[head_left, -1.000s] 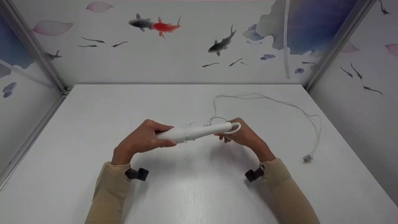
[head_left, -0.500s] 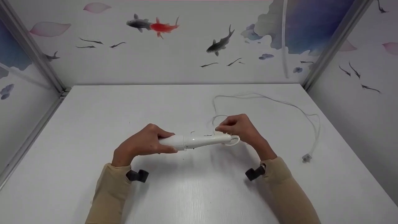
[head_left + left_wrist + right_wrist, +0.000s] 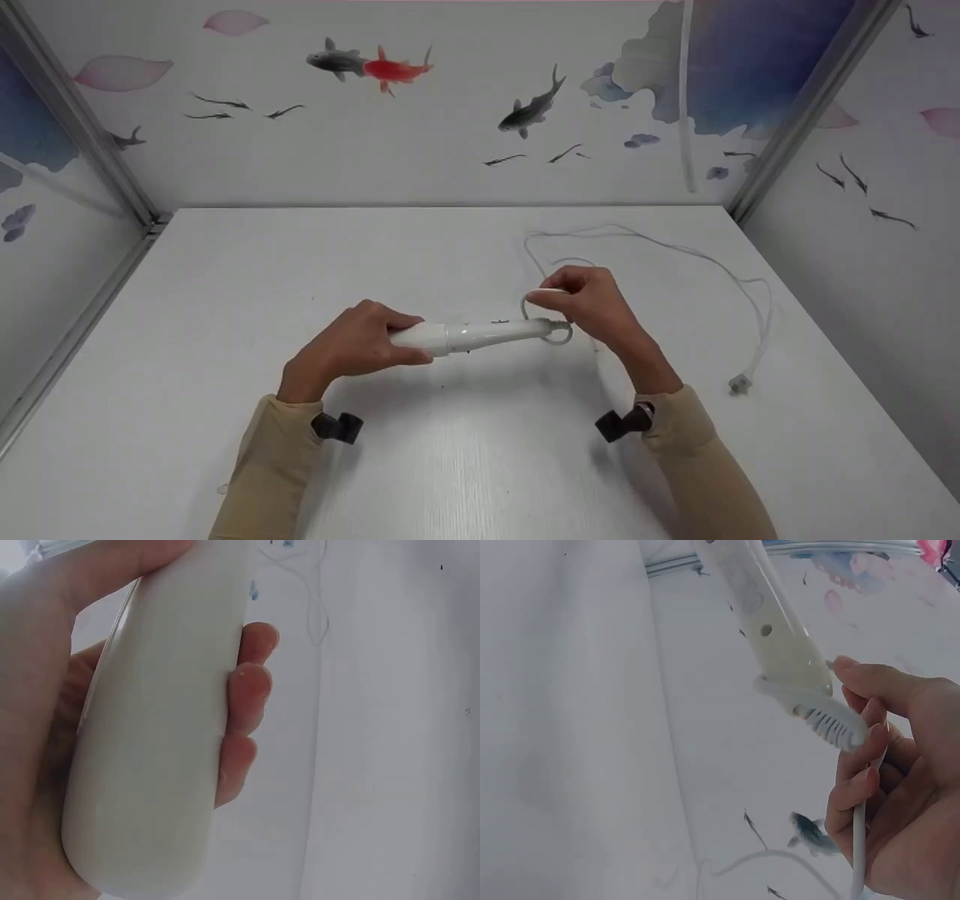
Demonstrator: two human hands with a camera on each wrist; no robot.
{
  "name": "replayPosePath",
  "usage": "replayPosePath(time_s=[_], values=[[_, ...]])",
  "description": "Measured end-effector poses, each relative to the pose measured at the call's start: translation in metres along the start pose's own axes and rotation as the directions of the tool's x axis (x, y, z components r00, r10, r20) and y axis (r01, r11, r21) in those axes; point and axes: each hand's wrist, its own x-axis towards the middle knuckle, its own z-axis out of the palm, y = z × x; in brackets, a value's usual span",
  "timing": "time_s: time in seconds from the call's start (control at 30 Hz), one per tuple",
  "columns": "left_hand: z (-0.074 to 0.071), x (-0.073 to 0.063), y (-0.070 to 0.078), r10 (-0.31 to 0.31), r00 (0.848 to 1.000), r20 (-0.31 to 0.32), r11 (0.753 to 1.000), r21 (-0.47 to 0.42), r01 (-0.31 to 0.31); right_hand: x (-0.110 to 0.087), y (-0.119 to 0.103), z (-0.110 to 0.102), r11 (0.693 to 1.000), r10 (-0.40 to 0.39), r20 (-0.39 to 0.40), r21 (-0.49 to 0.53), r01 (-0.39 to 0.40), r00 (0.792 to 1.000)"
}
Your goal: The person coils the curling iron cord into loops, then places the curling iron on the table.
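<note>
A white corded handheld appliance (image 3: 491, 337), long and narrowing toward its cord end, is held level above the table in the head view. My left hand (image 3: 352, 343) grips its wide end, thumb on the near side; in the left wrist view, fingertips (image 3: 250, 694) show curled round the smooth white body (image 3: 157, 720). At the narrow end my right hand (image 3: 592, 300) pinches the white cord (image 3: 859, 840). The right wrist view shows the ribbed cord sleeve (image 3: 832, 727) bent sideways beside my fingers. Round buttons (image 3: 766, 631) mark the body. The exact kind of appliance is unclear.
The rest of the cord (image 3: 701, 255) loops across the back right of the white table (image 3: 465, 465), ending in a plug (image 3: 739, 384). Panels printed with fish (image 3: 532, 105) enclose the back and sides. A wrist camera (image 3: 622, 422) sits on each wrist.
My right hand has come up from behind the narrow end and now pinches the cord above it, drawing a loop upward. The appliance has lowered slightly; my left hand keeps its grip.
</note>
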Motion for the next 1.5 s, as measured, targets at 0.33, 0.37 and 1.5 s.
replayPosePath(time_s=[0.33, 0.37, 1.5], values=[[-0.001, 0.003, -0.005, -0.059, 0.992, -0.11, 0.998, -0.002, 0.059, -0.016, -0.021, -0.002, 0.991, -0.088, 0.037, 0.102, 0.084, 0.995], [-0.001, 0.003, -0.005, -0.072, 0.991, -0.117, 0.997, -0.006, 0.072, -0.017, -0.022, -0.002, 0.99, -0.1, 0.045, 0.106, 0.095, 0.994], [-0.022, -0.006, -0.011, -0.157, 0.959, -0.237, 0.973, -0.201, 0.11, 0.003, 0.008, 0.006, 0.995, -0.052, 0.34, 0.103, 0.018, 0.939]])
